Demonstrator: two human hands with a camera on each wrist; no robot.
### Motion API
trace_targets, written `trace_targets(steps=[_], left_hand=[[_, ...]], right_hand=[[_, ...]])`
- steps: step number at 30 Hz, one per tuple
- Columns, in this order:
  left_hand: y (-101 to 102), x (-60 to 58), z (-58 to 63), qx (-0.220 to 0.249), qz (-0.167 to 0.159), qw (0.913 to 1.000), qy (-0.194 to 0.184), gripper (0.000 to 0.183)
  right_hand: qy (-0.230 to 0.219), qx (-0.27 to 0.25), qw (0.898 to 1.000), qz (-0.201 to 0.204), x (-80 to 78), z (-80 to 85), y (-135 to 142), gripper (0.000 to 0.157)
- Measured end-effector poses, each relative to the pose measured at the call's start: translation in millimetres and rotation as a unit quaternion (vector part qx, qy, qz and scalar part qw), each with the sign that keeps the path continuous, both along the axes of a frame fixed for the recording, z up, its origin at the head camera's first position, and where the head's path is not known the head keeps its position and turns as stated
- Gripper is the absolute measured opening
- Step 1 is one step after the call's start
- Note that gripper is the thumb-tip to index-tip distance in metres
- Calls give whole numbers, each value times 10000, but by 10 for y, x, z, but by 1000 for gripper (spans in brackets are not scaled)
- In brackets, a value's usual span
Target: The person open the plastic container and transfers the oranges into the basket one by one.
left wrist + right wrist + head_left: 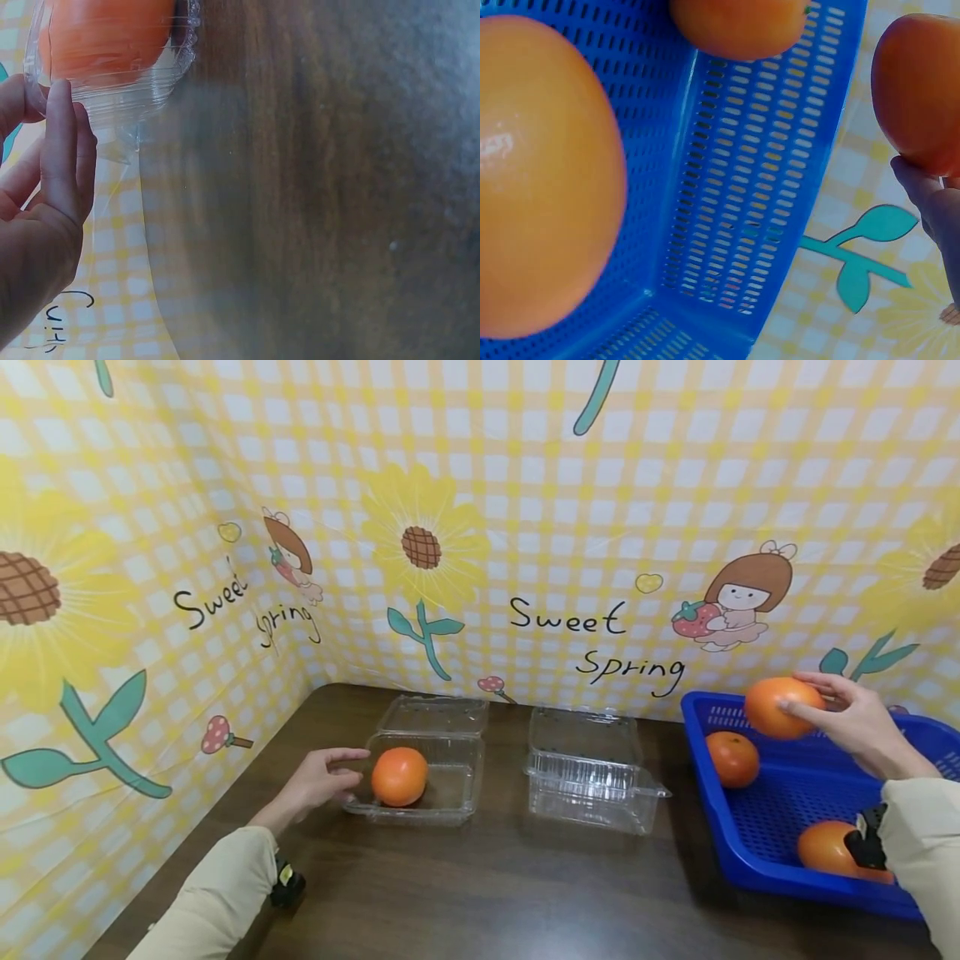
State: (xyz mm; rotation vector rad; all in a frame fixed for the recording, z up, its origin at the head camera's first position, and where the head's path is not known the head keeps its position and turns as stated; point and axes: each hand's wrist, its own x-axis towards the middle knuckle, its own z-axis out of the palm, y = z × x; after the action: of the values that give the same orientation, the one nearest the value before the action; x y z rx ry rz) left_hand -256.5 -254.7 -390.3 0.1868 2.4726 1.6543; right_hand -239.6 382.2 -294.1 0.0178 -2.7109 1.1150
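Note:
My right hand [855, 722] holds a round orange fruit [783, 707] above the back of a blue basket [723, 852], thumb and fingertips on its sides. Inside the basket sit two more such fruits: one against the left wall [732, 760], another near the front [832, 850], partly hidden by the right wrist. A clear plastic clamshell box [457, 806], lid folded back, contains one orange fruit [400, 777]. My left hand [318, 782] is at this box's left edge, fingers mostly straight; in the left wrist view, fingertips [60, 97] appear to touch its wall.
A second clear clamshell box [588, 797] stands between the first box and the basket, lid raised at the back. All rest on a dark brown wooden table [465, 893]. Yellow checked cloth [525, 510] with printed flowers rises behind and at the left.

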Motion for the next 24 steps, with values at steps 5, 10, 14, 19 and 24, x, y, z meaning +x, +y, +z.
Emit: trace_targets(steps=[5, 10, 14, 19, 24], left_hand=[[10, 2, 4, -44, 20, 10000, 3, 43], [11, 8, 13, -63, 49, 10000, 16, 44], [6, 13, 12, -69, 34, 10000, 54, 43], [4, 6, 1, -55, 58, 9999, 63, 43], [8, 5, -9, -57, 65, 9999, 79, 43]], right_hand=[[-5, -2, 9997, -251, -5, -86, 29, 61], [-139, -134, 9998, -58, 12, -158, 109, 48], [-418, 7, 9991, -43, 26, -207, 134, 60], [-588, 106, 9982, -31, -75, -375, 301, 71], [-616, 135, 9978, -214, -192, -501, 443, 70]])
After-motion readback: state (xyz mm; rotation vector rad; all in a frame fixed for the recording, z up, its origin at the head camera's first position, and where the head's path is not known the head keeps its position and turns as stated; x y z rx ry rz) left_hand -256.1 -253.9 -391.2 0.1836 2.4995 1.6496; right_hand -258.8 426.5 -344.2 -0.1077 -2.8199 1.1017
